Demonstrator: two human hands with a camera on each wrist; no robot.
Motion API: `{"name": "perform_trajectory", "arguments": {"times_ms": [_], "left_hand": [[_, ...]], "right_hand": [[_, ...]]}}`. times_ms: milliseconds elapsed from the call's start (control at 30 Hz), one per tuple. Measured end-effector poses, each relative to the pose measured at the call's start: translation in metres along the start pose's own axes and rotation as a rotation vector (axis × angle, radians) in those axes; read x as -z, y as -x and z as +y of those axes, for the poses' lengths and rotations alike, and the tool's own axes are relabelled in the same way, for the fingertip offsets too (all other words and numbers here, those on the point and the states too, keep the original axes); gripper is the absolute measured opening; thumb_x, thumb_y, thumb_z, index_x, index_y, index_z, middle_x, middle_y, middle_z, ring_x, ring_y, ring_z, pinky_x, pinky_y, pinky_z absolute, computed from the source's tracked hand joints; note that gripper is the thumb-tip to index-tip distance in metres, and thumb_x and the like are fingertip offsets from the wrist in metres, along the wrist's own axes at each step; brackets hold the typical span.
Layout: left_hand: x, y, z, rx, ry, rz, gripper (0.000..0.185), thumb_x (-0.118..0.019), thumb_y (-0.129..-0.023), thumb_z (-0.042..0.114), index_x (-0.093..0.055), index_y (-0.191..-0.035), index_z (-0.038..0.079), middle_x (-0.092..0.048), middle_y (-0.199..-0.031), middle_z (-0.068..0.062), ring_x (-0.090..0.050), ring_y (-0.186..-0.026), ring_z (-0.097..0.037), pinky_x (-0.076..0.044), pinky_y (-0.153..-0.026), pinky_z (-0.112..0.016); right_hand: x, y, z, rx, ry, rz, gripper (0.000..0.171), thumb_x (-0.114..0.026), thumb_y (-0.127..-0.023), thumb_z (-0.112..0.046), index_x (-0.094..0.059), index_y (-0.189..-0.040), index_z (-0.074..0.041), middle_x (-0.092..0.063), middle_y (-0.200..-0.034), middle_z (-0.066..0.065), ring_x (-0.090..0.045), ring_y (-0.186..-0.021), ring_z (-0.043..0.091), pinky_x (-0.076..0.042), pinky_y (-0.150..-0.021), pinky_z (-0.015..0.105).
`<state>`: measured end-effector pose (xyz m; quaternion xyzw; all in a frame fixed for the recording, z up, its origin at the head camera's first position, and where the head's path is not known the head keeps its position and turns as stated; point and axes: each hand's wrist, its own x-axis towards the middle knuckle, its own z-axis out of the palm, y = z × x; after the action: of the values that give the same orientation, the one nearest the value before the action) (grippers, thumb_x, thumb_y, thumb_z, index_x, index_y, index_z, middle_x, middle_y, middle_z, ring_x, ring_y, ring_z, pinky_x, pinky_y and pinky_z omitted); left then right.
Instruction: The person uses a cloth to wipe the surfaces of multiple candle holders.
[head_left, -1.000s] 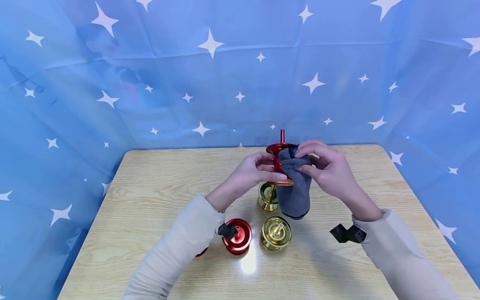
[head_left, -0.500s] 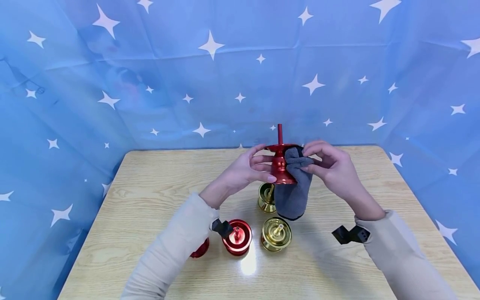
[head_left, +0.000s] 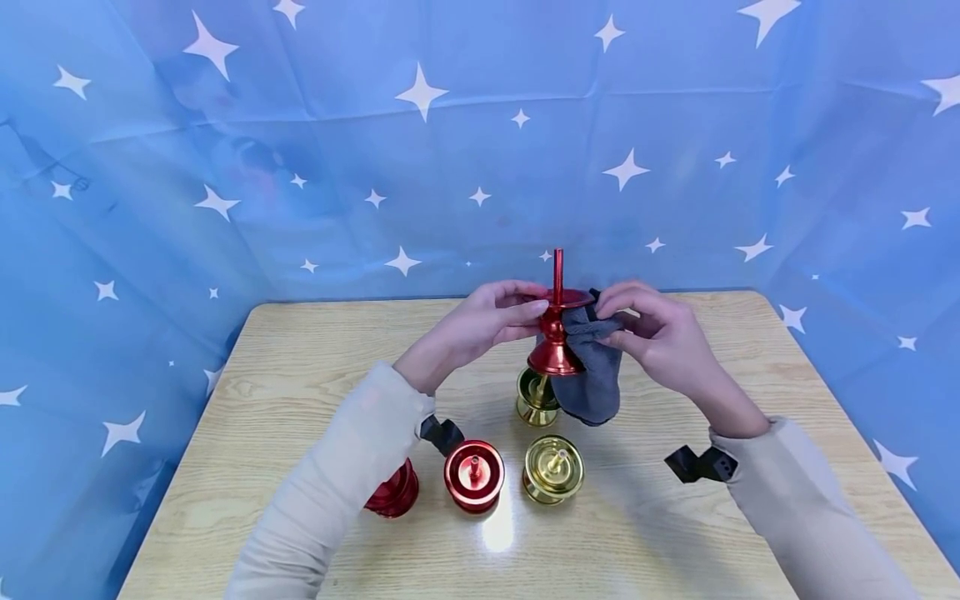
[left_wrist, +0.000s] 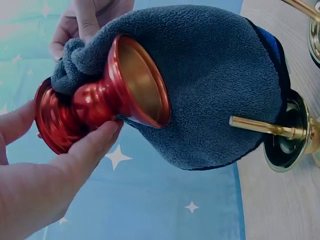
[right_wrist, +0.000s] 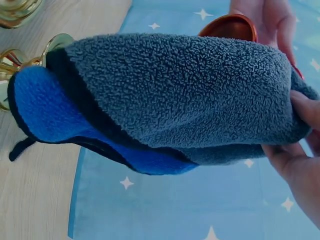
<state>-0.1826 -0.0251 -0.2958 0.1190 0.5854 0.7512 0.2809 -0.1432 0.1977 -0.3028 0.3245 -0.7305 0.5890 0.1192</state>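
Observation:
Raised above the far part of the table is a shiny red metal candle holder (head_left: pixel 554 337), with a dish and thin spike on top and a flared foot. My left hand (head_left: pixel 487 323) grips it by the dish and neck from the left. My right hand (head_left: pixel 656 337) pinches a grey cloth (head_left: pixel 596 375) against the holder's right side. In the left wrist view the holder's hollow foot (left_wrist: pixel 142 80) faces the camera, and the cloth wraps its neck. The right wrist view shows the cloth's blue underside (right_wrist: pixel 45 102) and black edging; the cloth hides most of the holder there.
Two gold candle holders stand on the wooden table (head_left: pixel 300 383): one behind (head_left: pixel 536 408), partly under the cloth, and one nearer (head_left: pixel 553 467). A red candle holder (head_left: pixel 474 475) stands left of it. Another red one (head_left: pixel 396 492) is partly hidden by the left sleeve.
The left hand has shifted its grip from the holder's side and foot up to the dish and neck. The holder has turned, and the cloth stays at its right side.

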Motion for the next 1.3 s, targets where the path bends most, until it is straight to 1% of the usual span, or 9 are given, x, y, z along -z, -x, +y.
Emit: {"name": "perform_trajectory", "arguments": {"times_ms": [200,300,467,667,733,833,933,1033,1300], "left_hand": [[0.004,-0.002,0.001,-0.025,0.008,0.014,0.034,-0.039,-0.097,0.003,-0.041,-0.129,-0.009,-0.047,-0.125,-0.024,-0.049,-0.112,-0.029,-0.039,-0.096,-0.042],[0.005,-0.002,0.004,-0.001,0.039,0.049,0.035,-0.042,-0.094,-0.004,-0.039,-0.129,-0.011,-0.046,-0.125,-0.026,-0.049,-0.114,-0.033,-0.039,-0.096,-0.038],[0.007,-0.005,0.009,0.040,0.089,0.105,0.033,-0.046,-0.091,-0.009,-0.043,-0.122,-0.016,-0.049,-0.121,-0.029,-0.050,-0.112,-0.038,-0.046,-0.088,-0.031],[0.011,-0.008,0.009,0.045,0.111,0.162,0.033,-0.049,-0.087,-0.013,-0.047,-0.119,-0.015,-0.057,-0.104,-0.021,-0.063,-0.086,-0.026,-0.048,-0.085,-0.034],[0.014,-0.009,0.008,0.025,0.107,0.174,0.034,-0.049,-0.086,-0.014,-0.046,-0.120,-0.014,-0.058,-0.099,-0.017,-0.063,-0.079,-0.020,-0.048,-0.085,-0.035],[0.022,-0.011,0.004,-0.011,0.094,0.208,0.036,-0.049,-0.086,-0.015,-0.045,-0.122,-0.012,-0.057,-0.099,-0.016,-0.062,-0.078,-0.018,-0.048,-0.085,-0.036],[0.032,-0.015,-0.002,-0.021,0.050,0.256,0.038,-0.050,-0.086,-0.015,-0.046,-0.123,-0.009,-0.055,-0.102,-0.016,-0.060,-0.080,-0.018,-0.049,-0.084,-0.035],[0.044,-0.022,-0.014,0.005,-0.012,0.295,0.038,-0.052,-0.085,-0.014,-0.049,-0.122,-0.007,-0.053,-0.102,-0.016,-0.060,-0.079,-0.019,-0.049,-0.083,-0.034],[0.068,-0.042,-0.053,0.063,-0.110,0.326,0.038,-0.053,-0.083,-0.016,-0.049,-0.120,-0.010,-0.053,-0.094,-0.015,-0.059,-0.069,-0.015,-0.046,-0.087,-0.040]], "right_hand": [[0.000,0.001,0.001,0.001,0.055,0.010,0.032,-0.051,-0.063,0.036,-0.058,-0.083,0.012,-0.057,-0.098,0.005,-0.053,-0.098,0.015,-0.049,-0.078,0.021],[0.001,0.001,0.002,-0.007,0.075,0.006,0.032,-0.052,-0.064,0.036,-0.058,-0.083,0.012,-0.057,-0.098,0.004,-0.053,-0.099,0.014,-0.049,-0.079,0.021],[0.001,0.002,0.003,-0.009,0.101,0.000,0.032,-0.051,-0.064,0.035,-0.059,-0.083,0.011,-0.057,-0.099,0.004,-0.053,-0.099,0.014,-0.049,-0.077,0.020],[0.006,0.002,0.006,-0.010,0.203,0.000,0.032,-0.053,-0.066,0.033,-0.060,-0.085,0.009,-0.056,-0.098,0.009,-0.053,-0.096,0.010,-0.049,-0.076,0.017],[0.013,0.004,0.008,-0.031,0.241,0.023,0.030,-0.055,-0.067,0.032,-0.060,-0.086,0.009,-0.056,-0.099,0.006,-0.053,-0.095,0.009,-0.048,-0.076,0.015],[0.025,0.009,0.011,-0.086,0.287,0.062,0.027,-0.056,-0.070,0.029,-0.060,-0.088,0.010,-0.055,-0.100,-0.001,-0.052,-0.094,0.008,-0.046,-0.075,0.013],[0.038,0.016,0.017,-0.148,0.328,0.088,0.024,-0.058,-0.073,0.026,-0.059,-0.091,0.010,-0.054,-0.101,-0.002,-0.050,-0.093,0.008,-0.045,-0.075,0.010],[0.046,0.024,0.025,-0.202,0.350,0.102,0.024,-0.058,-0.073,0.024,-0.058,-0.092,0.010,-0.054,-0.103,-0.002,-0.050,-0.094,0.005,-0.044,-0.074,0.009],[0.050,0.045,0.046,-0.276,0.385,0.073,0.024,-0.059,-0.075,0.022,-0.059,-0.094,0.008,-0.052,-0.105,0.010,-0.049,-0.095,0.000,-0.044,-0.075,0.008]]}}
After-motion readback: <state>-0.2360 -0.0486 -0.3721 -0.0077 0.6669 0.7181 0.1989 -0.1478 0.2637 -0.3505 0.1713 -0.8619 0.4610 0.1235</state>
